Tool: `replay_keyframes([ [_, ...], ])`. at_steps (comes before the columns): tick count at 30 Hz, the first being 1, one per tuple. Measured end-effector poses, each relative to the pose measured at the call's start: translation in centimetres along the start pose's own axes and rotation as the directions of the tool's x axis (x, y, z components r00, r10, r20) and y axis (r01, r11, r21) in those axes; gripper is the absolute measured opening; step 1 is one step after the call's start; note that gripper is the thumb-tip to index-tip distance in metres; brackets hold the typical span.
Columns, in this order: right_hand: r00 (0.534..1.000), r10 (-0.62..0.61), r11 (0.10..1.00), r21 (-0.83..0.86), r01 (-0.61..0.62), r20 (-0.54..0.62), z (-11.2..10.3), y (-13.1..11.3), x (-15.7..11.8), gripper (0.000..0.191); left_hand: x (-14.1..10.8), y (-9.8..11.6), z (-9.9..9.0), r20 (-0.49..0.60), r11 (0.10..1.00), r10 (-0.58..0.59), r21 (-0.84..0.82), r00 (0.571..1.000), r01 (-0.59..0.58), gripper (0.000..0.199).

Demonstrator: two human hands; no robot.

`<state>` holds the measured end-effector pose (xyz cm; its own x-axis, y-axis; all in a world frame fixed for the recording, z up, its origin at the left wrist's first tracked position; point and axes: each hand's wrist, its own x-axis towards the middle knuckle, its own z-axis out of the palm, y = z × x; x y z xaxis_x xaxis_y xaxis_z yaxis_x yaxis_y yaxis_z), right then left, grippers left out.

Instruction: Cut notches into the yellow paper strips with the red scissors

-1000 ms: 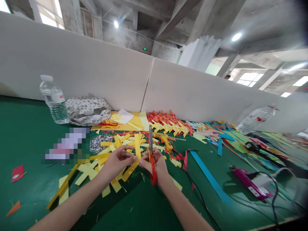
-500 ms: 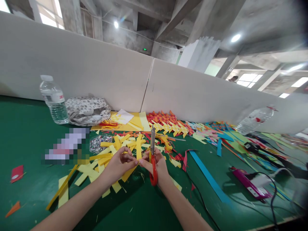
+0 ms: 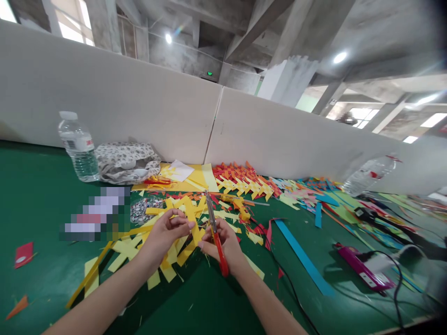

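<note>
My left hand [image 3: 171, 230] is closed in a pinch on a yellow paper strip [image 3: 191, 216], which stands up between my two hands. Red-handled scissors [image 3: 218, 246] rest in my right hand [image 3: 221, 239], blades pointing up and slightly left. The fingertips of that hand are close to the strip's lower end; whether they touch it is unclear. Beneath and left of my hands lies a loose pile of yellow strips [image 3: 131, 249]. Behind them is a yellow glue gun [image 3: 240, 204], partly covered by scraps.
A water bottle [image 3: 78, 146] and a patterned cloth bag [image 3: 127, 160] stand at the back left. Woven paper fish [image 3: 244, 179] lie against the white partition [image 3: 146, 102]. To the right are a blue strip [image 3: 303, 258], a purple power strip [image 3: 363, 270], cables and another bottle [image 3: 372, 174].
The scissors have tilted to the left. My right hand's fingertips have drawn slightly away from my left hand's, and the left hand has moved a little left with the strip, which now leans.
</note>
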<state>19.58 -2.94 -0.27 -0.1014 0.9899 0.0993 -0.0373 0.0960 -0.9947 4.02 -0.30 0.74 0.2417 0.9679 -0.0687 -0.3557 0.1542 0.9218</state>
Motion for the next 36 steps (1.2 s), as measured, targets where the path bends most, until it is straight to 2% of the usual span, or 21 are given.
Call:
replay_keyframes([
  [4, 1.0, -0.016, 0.999, -0.045, 0.016, -0.004, 0.0, -0.4, -0.2, 0.037, 0.0, 0.0, -0.1, -0.065, 1.0, -0.017, -0.008, 0.998, 0.017, 0.035],
  [6, 0.999, -0.046, 0.988, -0.149, 0.043, -0.02, 0.0, -0.7, -0.3, 0.034, 0.1, -0.1, -0.3, -0.094, 1.0, -0.022, -0.012, 0.995, 0.021, 0.031],
  [8, 0.995, -0.084, 0.94, -0.336, 0.06, -0.057, -0.1, -0.8, -0.5, 0.032, 0.1, -0.1, -0.4, -0.116, 0.999, -0.019, -0.03, 0.993, 0.016, 0.027],
  [10, 0.986, -0.124, 0.826, -0.562, 0.039, -0.114, -0.2, -0.9, -0.7, 0.035, 0.2, -0.1, -0.5, -0.126, 0.998, -0.008, -0.059, 0.992, 0.0, 0.024],
  [12, 0.974, -0.167, 0.671, -0.741, 0.0, -0.152, -0.2, -0.9, -0.8, 0.041, 0.2, 0.0, -0.4, -0.131, 0.997, 0.005, -0.08, 0.991, -0.016, 0.023],
  [14, 0.97, -0.2, 0.542, -0.84, -0.01, -0.141, -0.2, -0.9, -0.9, 0.047, 0.2, 0.1, -0.4, -0.135, 0.995, 0.014, -0.092, 0.991, -0.026, 0.023],
  [17, 0.972, -0.214, 0.451, -0.892, 0.013, -0.094, -0.2, -0.9, -0.9, 0.049, 0.3, 0.1, -0.5, -0.137, 0.995, 0.032, -0.092, 0.99, -0.045, 0.024],
  [22, 0.978, -0.195, 0.431, -0.902, 0.013, -0.079, -0.1, -0.9, -1.0, 0.05, 0.5, -0.3, -0.7, -0.126, 0.994, 0.061, -0.084, 0.99, -0.072, 0.025],
  [31, 0.976, -0.185, 0.451, -0.892, -0.018, -0.113, 0.1, -0.8, -1.0, 0.047, 0.4, -0.6, -0.5, -0.133, 0.988, 0.036, -0.147, 0.99, -0.056, 0.027],
  [36, 0.973, -0.21, 0.449, -0.893, 0.012, -0.093, 0.1, -1.0, -1.1, 0.04, 0.4, -0.6, -0.4, -0.114, 0.979, 0.015, -0.198, 0.993, -0.038, 0.023],
])
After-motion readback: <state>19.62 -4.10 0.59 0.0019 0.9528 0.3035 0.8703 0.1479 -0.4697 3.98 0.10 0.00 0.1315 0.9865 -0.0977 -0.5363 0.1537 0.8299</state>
